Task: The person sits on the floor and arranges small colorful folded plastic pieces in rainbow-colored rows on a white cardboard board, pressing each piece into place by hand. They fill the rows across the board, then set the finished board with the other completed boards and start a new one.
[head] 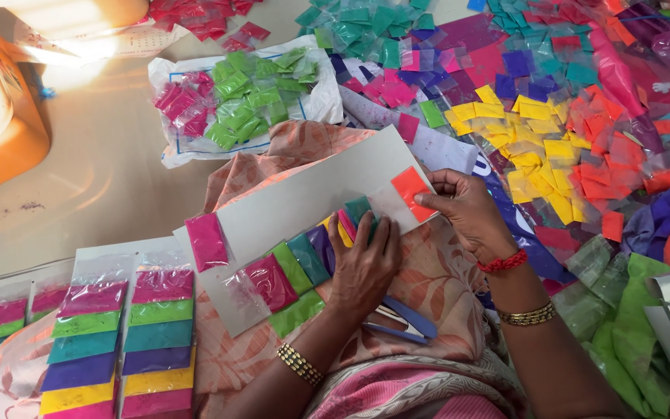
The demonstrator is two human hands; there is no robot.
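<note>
1. Floor [110,167]: beige, smooth, bare at centre left.
2. White plastic sheet [166,147], upper centre, bearing green and pink sachets.
3. Loose sachet heap [540,132], upper right.
4. Orange stool [1,132], upper left.

My left hand [364,268] covers part of the coloured packets [304,268] fanned under the grey card [312,194]; the orange stool [1,101] is cut off at the picture's left edge.
</note>
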